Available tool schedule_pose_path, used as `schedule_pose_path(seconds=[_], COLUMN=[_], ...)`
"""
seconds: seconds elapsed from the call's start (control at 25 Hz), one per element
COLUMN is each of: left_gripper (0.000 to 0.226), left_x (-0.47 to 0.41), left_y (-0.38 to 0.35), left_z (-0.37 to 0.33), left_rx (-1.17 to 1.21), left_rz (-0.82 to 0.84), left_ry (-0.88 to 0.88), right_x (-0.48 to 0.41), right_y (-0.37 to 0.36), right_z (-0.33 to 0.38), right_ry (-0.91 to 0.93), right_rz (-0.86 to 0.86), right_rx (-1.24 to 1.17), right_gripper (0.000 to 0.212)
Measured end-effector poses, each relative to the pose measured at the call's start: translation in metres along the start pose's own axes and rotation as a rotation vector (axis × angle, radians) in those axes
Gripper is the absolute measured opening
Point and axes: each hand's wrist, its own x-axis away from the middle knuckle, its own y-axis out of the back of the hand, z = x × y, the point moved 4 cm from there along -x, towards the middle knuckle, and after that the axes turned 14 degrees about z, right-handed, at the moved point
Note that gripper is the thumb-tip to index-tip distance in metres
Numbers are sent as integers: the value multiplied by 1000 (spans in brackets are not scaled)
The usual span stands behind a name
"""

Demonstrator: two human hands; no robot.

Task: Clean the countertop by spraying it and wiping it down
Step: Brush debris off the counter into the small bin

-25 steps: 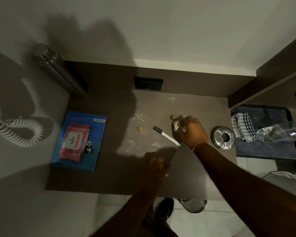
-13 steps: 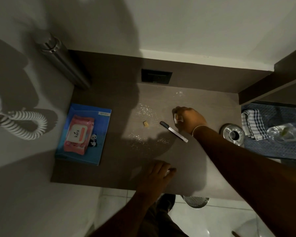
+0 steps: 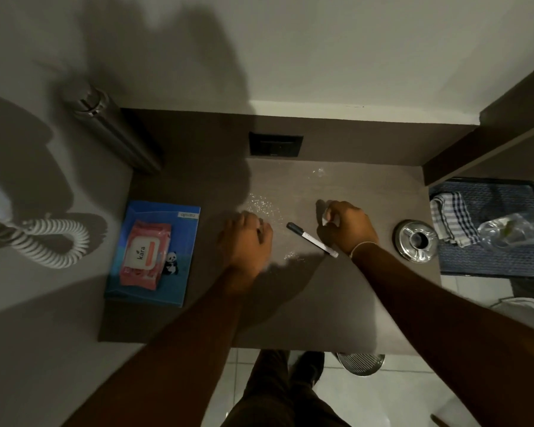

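The brown countertop carries patches of glistening droplets near its middle and back. My right hand rests on the counter, shut on a crumpled white tissue that shows between thumb and fingers. A black-capped white marker lies just left of that hand. My left hand is pressed down left of the marker with its fingers curled under. It covers the spot where a small tan scrap lay, and what is under its fingers is hidden.
A blue booklet with a pink wipes pack lies at the left. A steel flask stands at the back left, beside a coiled cord. A steel ashtray, a checked cloth and a clear bottle are right.
My left hand moved from the counter's front edge up to the middle, over the small tan scrap. My right hand stayed by the marker with the tissue.
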Motion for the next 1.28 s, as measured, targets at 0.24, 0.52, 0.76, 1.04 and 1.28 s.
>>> schedule_pose_path(seconds=[0.24,0.52,0.76,1.04,1.28], left_gripper=[38,28,21,36,39], left_x=[-20,-13,49,172,300], left_y=[-18,-14,-11,-71,-181], left_z=[6,4,-56,-165,-203], left_rx=[-307,-246,-236,-294,-265], left_rz=[183,175,184,422,666], left_ry=[-112,-117,-351,-622,-781], right_x=[32,72,141,262,372], right_y=[8,10,-7,-28,-89], right_z=[-17,-52,-92,-191,-294], right_ry=[-29,-128,-244,-407,-642], right_rz=[6,-115,-228,-329,-413], right_rx=[-32,-103,-258,-440,-637], right_gripper=[17,19,38,43,33])
